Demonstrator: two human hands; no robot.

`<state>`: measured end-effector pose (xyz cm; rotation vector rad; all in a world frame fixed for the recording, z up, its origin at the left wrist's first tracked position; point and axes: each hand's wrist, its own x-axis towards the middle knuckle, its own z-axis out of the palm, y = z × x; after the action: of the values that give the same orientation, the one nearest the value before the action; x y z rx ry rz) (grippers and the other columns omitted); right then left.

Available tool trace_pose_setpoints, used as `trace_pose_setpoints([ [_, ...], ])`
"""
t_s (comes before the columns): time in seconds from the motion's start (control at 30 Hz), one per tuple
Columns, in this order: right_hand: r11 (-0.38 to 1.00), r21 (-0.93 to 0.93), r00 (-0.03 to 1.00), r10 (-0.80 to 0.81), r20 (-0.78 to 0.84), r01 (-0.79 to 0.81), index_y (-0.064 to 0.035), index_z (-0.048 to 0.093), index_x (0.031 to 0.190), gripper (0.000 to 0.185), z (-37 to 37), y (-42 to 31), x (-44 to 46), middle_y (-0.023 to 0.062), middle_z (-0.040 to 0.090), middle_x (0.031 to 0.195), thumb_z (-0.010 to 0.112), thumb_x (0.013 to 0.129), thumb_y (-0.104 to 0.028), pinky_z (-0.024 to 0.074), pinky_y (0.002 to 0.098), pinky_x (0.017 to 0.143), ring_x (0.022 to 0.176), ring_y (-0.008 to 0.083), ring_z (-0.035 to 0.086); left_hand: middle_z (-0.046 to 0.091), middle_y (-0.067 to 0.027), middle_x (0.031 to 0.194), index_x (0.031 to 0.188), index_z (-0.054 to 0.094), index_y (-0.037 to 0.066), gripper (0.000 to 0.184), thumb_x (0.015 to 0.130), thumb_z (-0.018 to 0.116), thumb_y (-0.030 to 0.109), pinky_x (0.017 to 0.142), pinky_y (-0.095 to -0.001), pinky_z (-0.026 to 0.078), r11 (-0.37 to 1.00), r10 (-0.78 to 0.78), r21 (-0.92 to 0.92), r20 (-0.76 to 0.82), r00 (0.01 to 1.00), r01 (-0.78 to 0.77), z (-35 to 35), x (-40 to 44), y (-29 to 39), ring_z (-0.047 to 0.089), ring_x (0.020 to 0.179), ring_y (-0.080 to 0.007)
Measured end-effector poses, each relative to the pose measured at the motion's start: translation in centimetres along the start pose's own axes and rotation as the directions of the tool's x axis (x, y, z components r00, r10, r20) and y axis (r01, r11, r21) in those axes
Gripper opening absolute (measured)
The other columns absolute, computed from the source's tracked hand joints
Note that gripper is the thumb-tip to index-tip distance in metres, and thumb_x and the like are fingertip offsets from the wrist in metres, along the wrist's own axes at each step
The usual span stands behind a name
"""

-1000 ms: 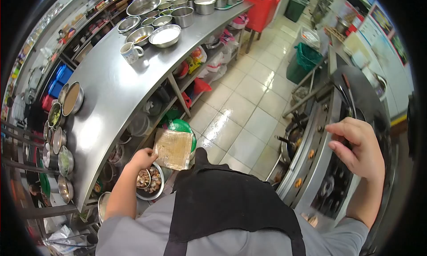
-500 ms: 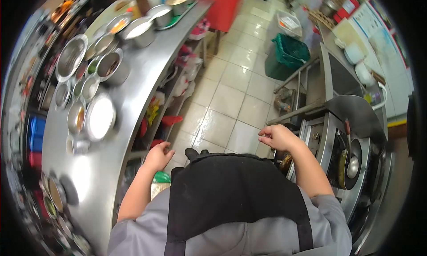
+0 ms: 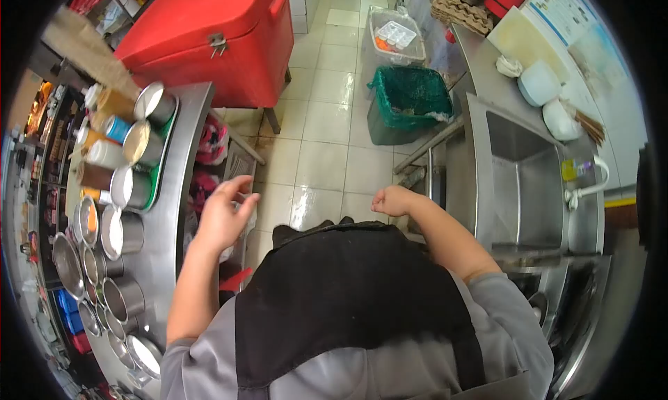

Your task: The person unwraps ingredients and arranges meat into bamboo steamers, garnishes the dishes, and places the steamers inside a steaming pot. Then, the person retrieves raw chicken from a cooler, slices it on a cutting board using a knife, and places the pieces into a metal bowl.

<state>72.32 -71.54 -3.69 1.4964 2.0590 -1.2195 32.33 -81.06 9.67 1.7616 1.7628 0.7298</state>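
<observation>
My left hand hangs in the air beside the right edge of the steel counter, fingers apart and curved, holding nothing. Over the floor, in front of the apron, my right hand has its fingers curled together; whether anything small is inside cannot be seen. The nearest things to the left hand are steel pots and bowls on the counter. To the right of my right hand is a steel sink with a white tap.
A red cooler stands beyond the counter's far end. Ahead are a green lined bin and a clear tub. Bottles sit at the counter's far left; white bowls rest behind the sink. Tiled floor runs between.
The view has moved forward along the aisle, past the stove to the sink. My right hand has come down from the stove side, and my left hand has left the cling-wrapped block and bowl area.
</observation>
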Motion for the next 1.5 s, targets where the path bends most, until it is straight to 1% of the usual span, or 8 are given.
trace_pose_setpoints([
  [0.23, 0.986, -0.048, 0.978, -0.162, -0.134, 0.157, -0.009, 0.076, 0.101, 0.03, -19.0, 2.3, 11.7, 0.0153, 0.074, 0.096, 0.068, 0.088, -0.035, 0.0539, 0.0407, 0.085, 0.094, 0.0328, 0.069, 0.065, -0.0045, 0.103, 0.132, 0.059, 0.004, 0.035, 0.098, 0.064, 0.008, 0.079, -0.0253, 0.052, 0.967, -0.22, -0.214, -0.413, 0.884, 0.141, -5.5, 13.0, -1.2, 0.06, 0.087, -0.0092],
  [0.57, 0.996, -0.055, 0.994, 0.058, -0.092, -0.063, -0.0039, 0.072, 0.111, 0.03, -41.4, 2.0, 26.7, 0.0163, 0.073, 0.099, 0.069, 0.091, -0.025, 0.0536, 0.0366, 0.087, 0.094, 0.0278, 0.069, 0.063, -0.0088, 0.121, 0.14, 0.054, 0.003, 0.039, 0.102, 0.06, 0.011, 0.09, -0.0282, 0.049, 0.996, -0.017, -0.069, -0.742, 0.67, -0.052, -14.9, 43.1, -4.8, 0.06, 0.104, -0.0132],
  [0.8, 0.992, 0.012, 0.992, 0.128, -0.018, -0.128, -0.0029, 0.073, 0.11, 0.032, -56.2, 6.5, 39.1, 0.0173, 0.073, 0.098, 0.066, 0.093, -0.029, 0.0536, 0.0385, 0.083, 0.09, 0.0296, 0.069, 0.063, -0.0134, 0.124, 0.138, 0.056, 0.009, 0.046, 0.096, 0.067, 0.024, 0.097, -0.0373, 0.048, 0.833, 0.207, 0.534, -0.543, 0.814, 0.145, -22.6, 65.9, -12.6, 0.062, 0.11, -0.0262],
  [1.03, 0.976, -0.21, 0.993, -0.026, 0.118, 0.05, -0.0065, 0.073, 0.113, 0.031, -72.6, 9.1, 57.1, 0.0156, 0.075, 0.098, 0.067, 0.092, -0.029, 0.0553, 0.0392, 0.078, 0.085, 0.0302, 0.071, 0.058, -0.0217, 0.137, 0.139, 0.056, 0.009, 0.057, 0.098, 0.059, 0.048, 0.107, -0.0442, 0.044, 0.649, -0.02, 0.507, -0.734, 0.679, 0.568, -27.8, 77.3, -21.2, 0.054, 0.13, -0.0356],
  [1.1, 0.996, -0.073, 0.984, 0.055, 0.171, -0.043, -0.0086, 0.075, 0.109, 0.028, -75.2, 19.9, 66.2, 0.0135, 0.075, 0.098, 0.069, 0.091, -0.03, 0.0552, 0.0399, 0.08, 0.087, 0.0305, 0.071, 0.058, -0.0235, 0.135, 0.139, 0.056, 0.009, 0.058, 0.098, 0.059, 0.049, 0.107, -0.0447, 0.044, 0.505, -0.149, 0.471, -0.778, 0.611, 0.723, -27.6, 77.0, -23.2, 0.054, 0.13, -0.0369],
  [1.17, 0.921, -0.391, 0.974, 0.082, 0.209, 0.007, -0.0082, 0.076, 0.103, 0.028, -82.3, 13.2, 67.0, 0.0149, 0.075, 0.097, 0.07, 0.09, -0.032, 0.0549, 0.0402, 0.082, 0.09, 0.0313, 0.071, 0.058, -0.0264, 0.134, 0.141, 0.055, 0.009, 0.062, 0.098, 0.054, 0.054, 0.106, -0.0462, 0.044, 0.499, -0.243, 0.379, -0.802, 0.546, 0.779, -26.2, 77.0, -23.5, 0.054, 0.127, -0.0412],
  [1.33, 0.876, -0.479, 0.979, 0.048, 0.2, 0.055, -0.0071, 0.075, 0.106, 0.033, -97.0, 7.7, 77.8, 0.0193, 0.074, 0.097, 0.069, 0.089, -0.034, 0.055, 0.0406, 0.084, 0.092, 0.0334, 0.071, 0.053, -0.0238, 0.142, 0.141, 0.055, 0.011, 0.06, 0.099, 0.054, 0.053, 0.109, -0.0453, 0.041, 0.322, -0.283, 0.168, -0.922, 0.264, 0.932, -24.5, 77.2, -21.7, 0.05, 0.132, -0.0399],
  [1.5, 0.899, -0.362, 0.963, -0.186, 0.194, 0.247, -0.0053, 0.073, 0.113, 0.033, -102.5, -10.2, 87.6, 0.0197, 0.074, 0.1, 0.066, 0.091, -0.03, 0.0551, 0.0407, 0.085, 0.093, 0.0332, 0.071, 0.052, -0.0235, 0.143, 0.141, 0.054, 0.009, 0.059, 0.098, 0.056, 0.05, 0.11, -0.0449, 0.041, 0.219, -0.343, 0.139, -0.915, 0.21, 0.966, -23.8, 78.4, -19.5, 0.05, 0.133, -0.0397],
])
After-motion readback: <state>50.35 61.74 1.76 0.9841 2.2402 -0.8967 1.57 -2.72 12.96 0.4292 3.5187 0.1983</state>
